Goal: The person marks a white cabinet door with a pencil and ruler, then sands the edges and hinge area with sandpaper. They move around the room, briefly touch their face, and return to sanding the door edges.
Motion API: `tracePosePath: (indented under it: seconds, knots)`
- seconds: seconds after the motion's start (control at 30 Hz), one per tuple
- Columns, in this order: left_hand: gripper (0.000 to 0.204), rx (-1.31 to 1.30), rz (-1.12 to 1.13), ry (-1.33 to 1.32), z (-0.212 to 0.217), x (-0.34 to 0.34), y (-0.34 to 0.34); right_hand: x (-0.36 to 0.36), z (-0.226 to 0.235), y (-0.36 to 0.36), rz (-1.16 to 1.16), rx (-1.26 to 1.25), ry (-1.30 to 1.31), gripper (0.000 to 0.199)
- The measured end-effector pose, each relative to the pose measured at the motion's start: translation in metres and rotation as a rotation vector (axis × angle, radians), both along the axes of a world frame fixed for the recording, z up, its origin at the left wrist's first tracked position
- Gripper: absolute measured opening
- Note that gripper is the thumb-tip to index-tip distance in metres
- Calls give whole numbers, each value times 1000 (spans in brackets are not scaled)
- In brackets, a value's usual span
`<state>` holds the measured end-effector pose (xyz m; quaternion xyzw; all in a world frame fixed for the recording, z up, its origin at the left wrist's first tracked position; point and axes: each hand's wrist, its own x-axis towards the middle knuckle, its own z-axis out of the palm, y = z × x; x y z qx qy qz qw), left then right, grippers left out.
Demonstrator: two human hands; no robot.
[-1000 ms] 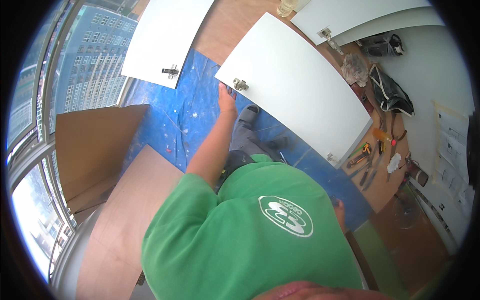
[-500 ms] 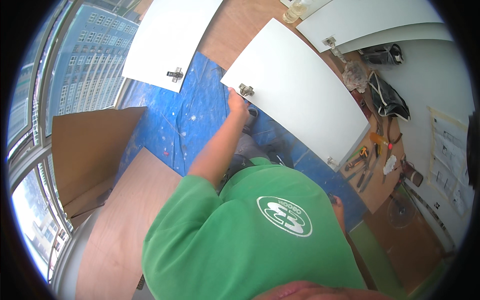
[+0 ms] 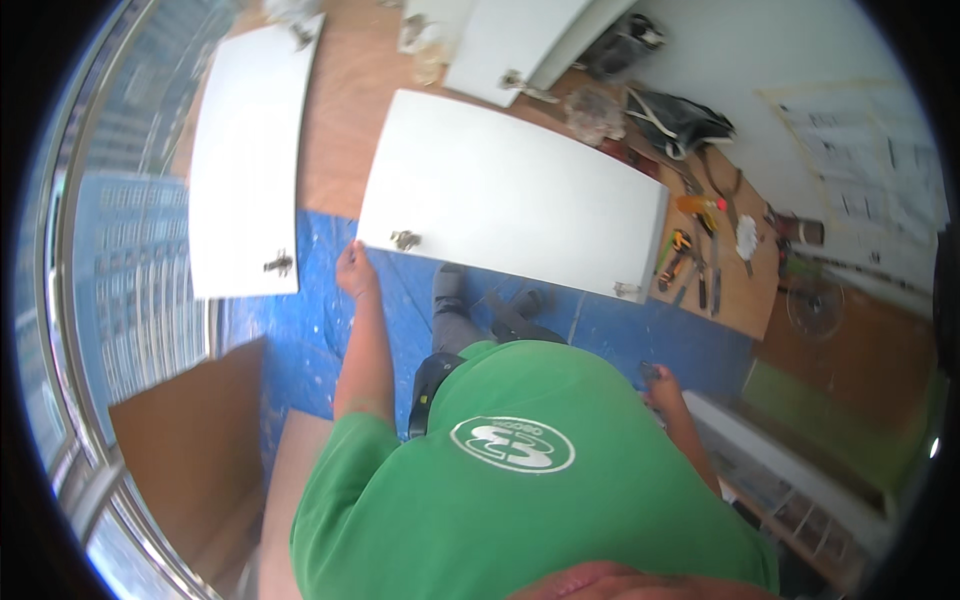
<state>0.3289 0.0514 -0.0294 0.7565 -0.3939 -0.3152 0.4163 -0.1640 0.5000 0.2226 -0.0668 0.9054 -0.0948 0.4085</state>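
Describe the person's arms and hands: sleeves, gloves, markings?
Both the left hand and right hand are bare, no gloves visible. Forearms are uncovered, with no cables or clear markings. The green T-shirt has a short, loose left sleeve; the right sleeve's hem can't be made out. A white oval logo is printed on the shirt.

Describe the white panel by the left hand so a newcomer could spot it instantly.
Find the wooden worktop across the top of the view. On it, just left of the hand tools, lies a broad white panel. Unlike the neighbouring panels, it has the left hand at its lower-left corner.
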Motion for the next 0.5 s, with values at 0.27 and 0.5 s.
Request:
tracePosePath:
  seconds: [0.27,0.5]
  knots:
    - [32,101,-252,-414,41,11,-10,18,-13,31,38,30,74,29]
    - [26,168,-686,-801,68,34,-26,60,-11,30,-232,-89,5,25]
